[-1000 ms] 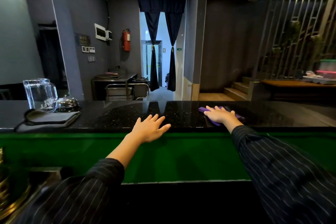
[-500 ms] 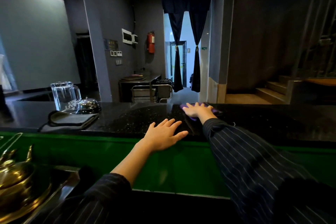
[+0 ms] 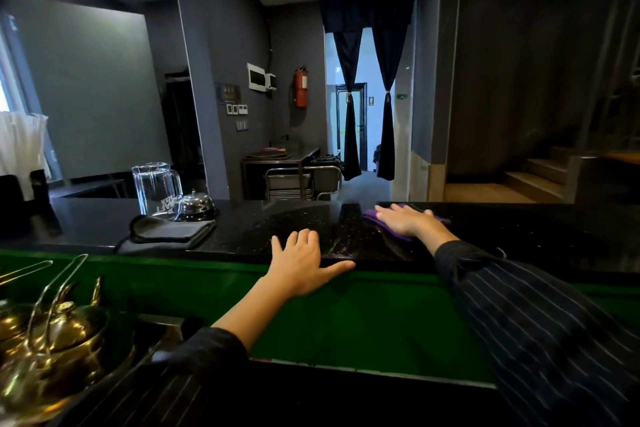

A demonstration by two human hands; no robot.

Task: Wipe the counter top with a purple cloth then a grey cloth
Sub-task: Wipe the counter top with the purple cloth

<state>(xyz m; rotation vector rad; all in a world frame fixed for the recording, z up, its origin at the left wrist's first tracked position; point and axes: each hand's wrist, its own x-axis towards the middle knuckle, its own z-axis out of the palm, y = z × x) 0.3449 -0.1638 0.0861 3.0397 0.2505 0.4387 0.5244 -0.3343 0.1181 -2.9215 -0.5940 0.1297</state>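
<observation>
White lettering, seen reversed, was printed on the glass pitcher (image 3: 156,188), beside the folded grey cloth (image 3: 166,236). The left hand (image 3: 300,265) was laid flat, fingers spread, at the counter top (image 3: 519,236) edge. The right hand (image 3: 405,220), flattened on the purple cloth (image 3: 375,217), had been swept leftward; bare counter lay rightward.

The glass pitcher (image 3: 156,188) bears mirrored white lettering, seemingly "DRAFT BEER", only partly legible.

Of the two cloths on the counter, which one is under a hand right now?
The purple cloth, pressed flat under the right hand. The grey cloth lies folded and untouched by the glass pitcher, left of the left hand.
</observation>
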